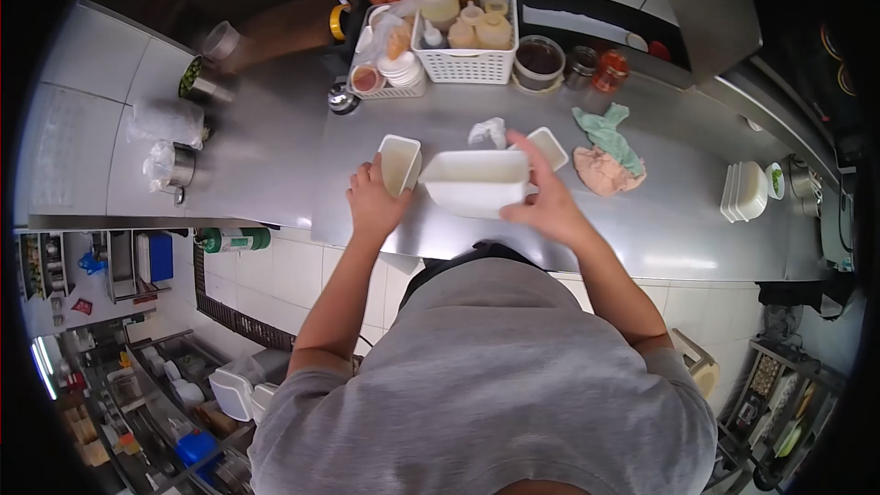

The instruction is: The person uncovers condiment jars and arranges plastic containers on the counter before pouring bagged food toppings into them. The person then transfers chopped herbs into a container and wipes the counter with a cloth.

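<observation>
My right hand (547, 197) grips one end of a white rectangular container (477, 194), which is tilted and slightly blurred above the counter's front. My left hand (377, 206) is closed around the near end of a smaller-looking white container (401, 163), with fingers along its left side and the thumb on the right. Partly hidden behind my right hand lies another white container (550, 148). A crumpled white cloth or paper (487, 133) rests just beyond the held container.
A steel counter (266, 147) spans the view. At its back are a white basket of bottles (467, 66), a smaller basket (403, 89), a dark-filled tub (539, 62) and jars (610, 71). Green and pink cloths (609, 170) lie right, and stacked white containers (744, 191) farther right.
</observation>
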Available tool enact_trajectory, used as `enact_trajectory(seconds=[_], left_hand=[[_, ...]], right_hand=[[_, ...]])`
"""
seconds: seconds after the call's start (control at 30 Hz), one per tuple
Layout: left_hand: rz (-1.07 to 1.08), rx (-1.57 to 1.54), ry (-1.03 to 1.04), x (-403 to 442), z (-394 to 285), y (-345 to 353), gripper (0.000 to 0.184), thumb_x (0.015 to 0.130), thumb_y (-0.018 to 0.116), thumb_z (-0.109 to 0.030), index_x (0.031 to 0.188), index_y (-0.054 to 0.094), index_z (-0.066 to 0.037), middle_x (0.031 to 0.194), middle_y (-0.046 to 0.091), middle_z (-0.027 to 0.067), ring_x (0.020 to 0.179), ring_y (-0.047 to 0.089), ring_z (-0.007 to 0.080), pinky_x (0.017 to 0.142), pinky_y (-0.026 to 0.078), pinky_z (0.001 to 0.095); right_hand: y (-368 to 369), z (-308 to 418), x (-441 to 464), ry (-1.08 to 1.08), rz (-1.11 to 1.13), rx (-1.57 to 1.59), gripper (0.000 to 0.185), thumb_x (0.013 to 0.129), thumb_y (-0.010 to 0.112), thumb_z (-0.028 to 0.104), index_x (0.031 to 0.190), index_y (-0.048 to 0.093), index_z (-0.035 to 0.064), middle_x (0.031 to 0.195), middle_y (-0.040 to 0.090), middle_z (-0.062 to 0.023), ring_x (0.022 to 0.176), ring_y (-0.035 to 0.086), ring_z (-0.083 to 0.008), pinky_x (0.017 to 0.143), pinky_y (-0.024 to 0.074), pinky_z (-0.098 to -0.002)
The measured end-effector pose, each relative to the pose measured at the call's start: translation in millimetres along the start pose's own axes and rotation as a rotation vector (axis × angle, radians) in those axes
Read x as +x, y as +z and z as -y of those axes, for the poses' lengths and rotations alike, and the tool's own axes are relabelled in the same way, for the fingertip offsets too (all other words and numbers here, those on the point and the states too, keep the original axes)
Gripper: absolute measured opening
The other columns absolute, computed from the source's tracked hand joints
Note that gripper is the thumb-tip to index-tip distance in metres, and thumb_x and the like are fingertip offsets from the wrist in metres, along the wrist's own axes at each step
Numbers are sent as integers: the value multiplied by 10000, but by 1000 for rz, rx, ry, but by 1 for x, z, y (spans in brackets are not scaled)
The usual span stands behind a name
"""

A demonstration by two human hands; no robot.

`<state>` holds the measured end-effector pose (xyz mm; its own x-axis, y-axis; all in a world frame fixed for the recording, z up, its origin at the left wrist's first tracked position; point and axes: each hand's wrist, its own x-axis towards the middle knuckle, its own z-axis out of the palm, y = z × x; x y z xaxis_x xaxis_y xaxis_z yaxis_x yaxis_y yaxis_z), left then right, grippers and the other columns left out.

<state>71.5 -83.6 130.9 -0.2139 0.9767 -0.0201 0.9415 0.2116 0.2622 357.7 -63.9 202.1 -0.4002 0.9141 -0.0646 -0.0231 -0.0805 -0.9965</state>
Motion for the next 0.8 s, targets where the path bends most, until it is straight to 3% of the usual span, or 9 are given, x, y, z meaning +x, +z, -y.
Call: enact_trajectory(seconds=[0.07, 0.1, 0.2, 0.3, 0.4, 0.43, 0.53, 0.73, 0.8], left_hand=[[-38, -26, -10, 1, 13, 3, 905, 676, 720, -505, 1376, 372, -48, 1261, 452, 186, 1148, 446, 361, 933, 368, 518], [-47, -35, 16, 1, 18, -1, 837, 723, 722, -452, 1351, 388, -12, 1248, 474, 187, 1144, 456, 343, 930, 387, 463], [-99, -391, 49, 27, 59, -10, 746, 790, 680, -409, 1352, 390, -13, 1269, 446, 247, 1170, 447, 393, 975, 366, 472], [-215, -526, 170, 79, 85, -37, 587, 824, 654, -333, 1280, 478, -9, 1226, 492, 241, 1134, 475, 397, 973, 382, 438], [-373, -495, 434, 142, 77, -67, 424, 820, 670, -244, 1173, 581, -28, 1146, 553, 192, 1050, 543, 338, 891, 440, 386], [-362, -499, 465, 166, 71, -69, 399, 821, 666, -247, 1157, 597, -41, 1146, 557, 191, 1062, 538, 337, 900, 436, 394], [-287, -444, 492, 237, 44, -62, 334, 837, 617, -206, 1147, 618, -80, 1174, 561, 171, 1092, 527, 341, 926, 425, 407], [-211, -198, 606, 329, 8, -32, 367, 799, 510, -46, 1119, 647, -161, 1231, 561, 92, 1125, 516, 311, 955, 394, 444], [-172, -20, 675, 343, 6, -27, 343, 792, 521, -51, 1089, 655, -158, 1212, 567, 91, 1108, 523, 297, 934, 397, 458]], right_hand=[[34, -8, 10, -68, -97, -409, 635, 676, 755, 120, 1225, 438, 96, 1173, 465, -131, 946, 572, -308, 779, 505, -379], [48, -15, 14, -96, -147, -619, 615, 681, 767, 141, 1201, 446, 81, 1153, 466, -144, 929, 575, -335, 770, 505, -390], [80, -34, 18, -32, -254, -780, 598, 695, 782, 208, 1167, 454, 42, 1149, 459, -198, 926, 567, -386, 780, 492, -430], [108, -50, 25, 108, -270, -849, 592, 696, 782, 252, 1139, 465, 21, 1228, 447, -221, 1011, 551, -404, 827, 477, -451], [131, -63, 28, 95, -294, -1040, 616, 687, 785, 274, 1158, 476, 25, 1309, 415, -243, 1118, 499, -412, 908, 447, -438], [134, -65, 28, 26, -297, -1111, 625, 687, 781, 292, 1176, 493, 31, 1341, 411, -245, 1198, 442, -408, 983, 396, -435], [142, -49, 31, -97, -311, -1259, 652, 667, 779, 372, 1179, 527, 56, 1324, 438, -218, 1215, 423, -387, 1006, 364, -444], [113, -55, 15, -70, -556, -886, 532, 739, 707, 194, 1225, 520, 87, 1286, 477, -173, 1283, 360, -365, 1068, 239, -551], [112, -49, 9, 94, -533, -1141, 464, 750, 665, 131, 1196, 544, 93, 1255, 506, -149, 1284, 363, -359, 1067, 233, -568]])
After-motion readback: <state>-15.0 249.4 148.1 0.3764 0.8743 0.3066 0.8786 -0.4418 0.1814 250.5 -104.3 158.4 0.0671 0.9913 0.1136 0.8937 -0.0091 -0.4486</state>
